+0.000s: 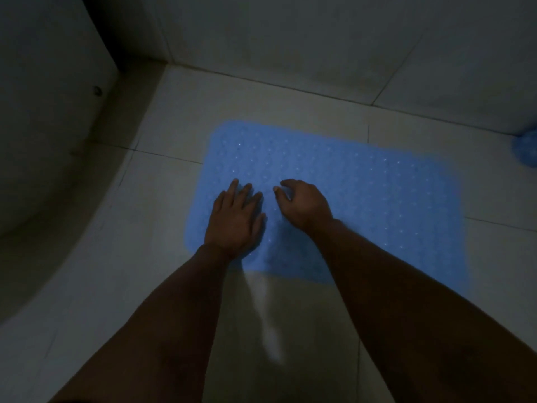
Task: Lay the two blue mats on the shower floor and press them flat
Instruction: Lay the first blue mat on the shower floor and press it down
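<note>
A blue mat (pixel 363 199) with small holes lies spread out on the pale tiled shower floor (pixel 180 117). My left hand (pixel 235 219) lies flat on the mat's left end, fingers straight and palm down. My right hand (pixel 302 205) is just to its right over the mat, its fingers bent downward with the tips at the mat's surface; nothing is held in it. A second blue mat (pixel 527 149) shows only as a bunched blue lump at the right edge of the view, against the wall.
A curved raised ledge (pixel 72 175) runs along the left side. Tiled walls (pixel 290 39) close off the back, meeting the floor just beyond the mat. The scene is dim.
</note>
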`<state>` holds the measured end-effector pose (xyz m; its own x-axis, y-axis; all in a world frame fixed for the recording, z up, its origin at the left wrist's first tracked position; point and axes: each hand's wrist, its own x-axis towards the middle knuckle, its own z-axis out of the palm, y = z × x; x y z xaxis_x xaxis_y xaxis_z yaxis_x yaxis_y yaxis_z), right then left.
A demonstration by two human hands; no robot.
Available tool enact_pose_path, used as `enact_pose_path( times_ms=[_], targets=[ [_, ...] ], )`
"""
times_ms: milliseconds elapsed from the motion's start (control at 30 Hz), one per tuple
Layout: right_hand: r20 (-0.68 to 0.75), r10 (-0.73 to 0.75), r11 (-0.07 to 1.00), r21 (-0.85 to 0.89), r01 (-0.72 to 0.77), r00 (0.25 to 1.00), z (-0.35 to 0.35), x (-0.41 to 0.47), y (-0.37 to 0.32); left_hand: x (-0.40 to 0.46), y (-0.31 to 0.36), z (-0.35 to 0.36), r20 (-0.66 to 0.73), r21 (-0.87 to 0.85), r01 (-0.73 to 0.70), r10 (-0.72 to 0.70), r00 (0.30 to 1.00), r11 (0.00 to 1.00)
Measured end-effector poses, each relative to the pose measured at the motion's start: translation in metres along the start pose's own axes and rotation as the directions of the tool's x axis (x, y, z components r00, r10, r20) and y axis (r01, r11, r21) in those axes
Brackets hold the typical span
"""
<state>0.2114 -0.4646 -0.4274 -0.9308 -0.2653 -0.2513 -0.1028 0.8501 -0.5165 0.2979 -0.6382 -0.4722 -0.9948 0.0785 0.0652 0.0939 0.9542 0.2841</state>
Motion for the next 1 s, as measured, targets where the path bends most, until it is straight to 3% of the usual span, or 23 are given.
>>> enact_pose_path(
  times_ms=[200,567,767,833,900,1000],
  targets=[
    [-0.228,-0.185,0.981,0.013,0.193,0.956,0.027,-0.001,0.027,-0.006,0.014,0.035,0.096,0.093,-0.007,-0.002,0.995,0.996],
    [-0.2,-0.242,0.97,-0.039,0.239,0.949,0.026,0.029,0.043,-0.005,0.013,0.038,0.127,0.082,0.01,-0.021,0.992,0.997],
    [-0.133,-0.183,0.983,-0.053,0.177,0.974,0.003,0.013,0.005,0.016,0.004,-0.002,0.406,-0.155,0.123,-0.05,0.912,0.98],
    [-0.022,-0.132,0.99,-0.045,0.131,0.991,-0.005,0.016,-0.015,0.022,-0.011,-0.029,0.308,-0.222,0.214,-0.14,0.941,0.951],
    [0.061,-0.122,0.99,-0.058,0.125,0.991,-0.003,0.02,-0.036,0.021,-0.033,-0.05,0.169,-0.181,0.259,-0.23,0.958,0.949],
    [0.07,-0.171,0.983,-0.051,0.175,0.983,0.022,0.015,-0.067,0.012,-0.067,-0.061,0.095,-0.109,0.335,-0.326,0.941,0.936]
  ],
)
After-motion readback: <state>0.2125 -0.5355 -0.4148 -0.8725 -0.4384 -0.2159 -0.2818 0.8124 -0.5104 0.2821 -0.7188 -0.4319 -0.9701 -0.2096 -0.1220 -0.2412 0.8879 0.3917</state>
